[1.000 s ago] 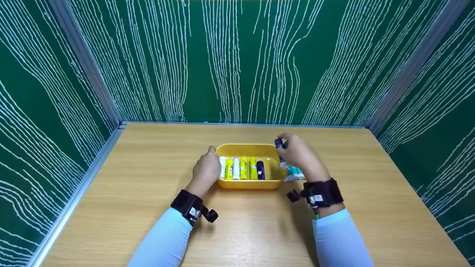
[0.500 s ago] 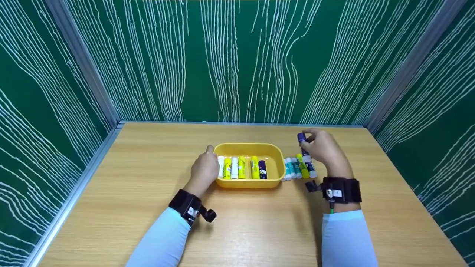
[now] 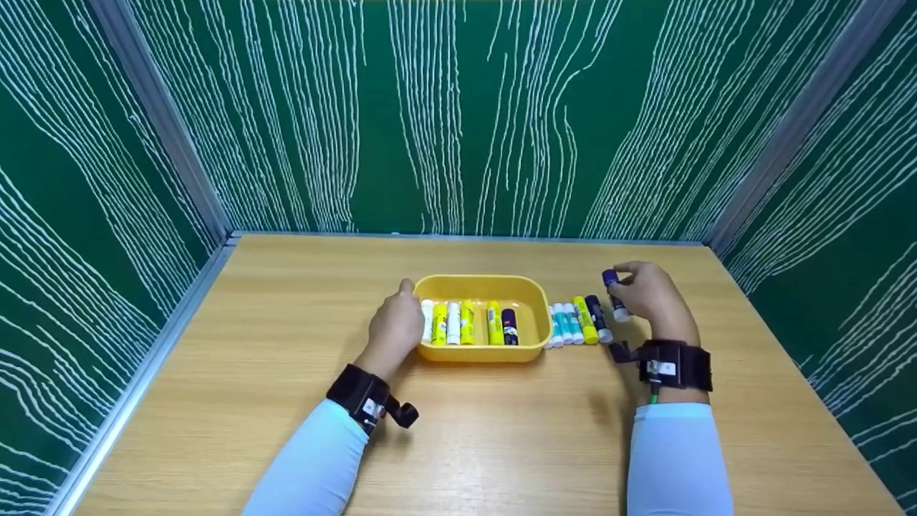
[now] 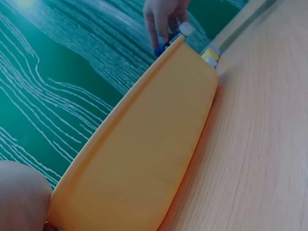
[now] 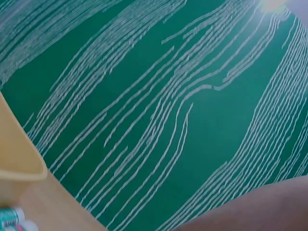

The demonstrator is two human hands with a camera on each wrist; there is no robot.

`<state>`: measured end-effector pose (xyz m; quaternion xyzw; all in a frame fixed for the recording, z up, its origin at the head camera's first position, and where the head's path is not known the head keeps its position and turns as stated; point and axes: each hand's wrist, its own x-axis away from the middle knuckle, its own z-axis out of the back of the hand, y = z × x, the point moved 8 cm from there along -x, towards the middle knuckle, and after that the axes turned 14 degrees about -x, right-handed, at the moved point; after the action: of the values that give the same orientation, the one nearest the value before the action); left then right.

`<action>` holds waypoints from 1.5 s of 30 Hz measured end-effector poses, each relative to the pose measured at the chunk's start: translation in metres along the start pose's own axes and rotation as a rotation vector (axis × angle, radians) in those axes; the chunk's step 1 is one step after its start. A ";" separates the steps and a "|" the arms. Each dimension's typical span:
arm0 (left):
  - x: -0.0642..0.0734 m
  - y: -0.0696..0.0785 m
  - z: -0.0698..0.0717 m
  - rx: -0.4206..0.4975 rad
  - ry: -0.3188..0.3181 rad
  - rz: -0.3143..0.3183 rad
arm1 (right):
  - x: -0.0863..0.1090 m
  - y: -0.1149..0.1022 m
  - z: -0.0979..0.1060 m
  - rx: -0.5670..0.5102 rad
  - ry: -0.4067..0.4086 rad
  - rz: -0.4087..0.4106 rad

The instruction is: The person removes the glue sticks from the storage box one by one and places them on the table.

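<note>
At the left end of a yellow plastic container [image 3: 483,355], my left hand [image 3: 395,326] grips the rim; most of its fingers are hidden. Inside the container several glue sticks lie side by side, among them a white one [image 3: 453,324], a yellow one [image 3: 495,324] and a dark one [image 3: 509,328]. My right hand [image 3: 652,294] pinches a dark purple glue stick [image 3: 610,278] with a white end, tilted. It is just right of a row on the table: teal-and-white sticks [image 3: 566,324], a yellow stick [image 3: 584,320] and a dark stick [image 3: 597,319].
Everything stands on a wooden table [image 3: 487,430]. Green panels with white wavy lines [image 3: 494,143] rise behind and at both sides, with metal posts in the corners. The row of sticks starts close against the container's right end.
My right hand has carried the dark purple glue stick rightward from above the container's right end to beyond the table row. My left hand keeps its grip on the container.
</note>
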<state>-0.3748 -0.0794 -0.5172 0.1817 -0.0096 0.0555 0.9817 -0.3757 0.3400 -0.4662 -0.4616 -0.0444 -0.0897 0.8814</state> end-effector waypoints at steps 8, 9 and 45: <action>-0.002 -0.002 0.001 -0.023 0.016 -0.007 | -0.016 0.030 -0.009 -0.033 -0.039 -0.090; -0.002 -0.002 0.001 -0.021 0.015 -0.006 | -0.017 0.033 -0.011 -0.041 -0.046 -0.105; -0.002 0.001 0.003 -0.032 0.082 -0.054 | -0.001 0.054 -0.030 -0.348 -0.112 -0.320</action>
<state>-0.3769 -0.0797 -0.5140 0.1639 0.0348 0.0364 0.9852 -0.3661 0.3457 -0.5272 -0.5977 -0.1497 -0.2090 0.7594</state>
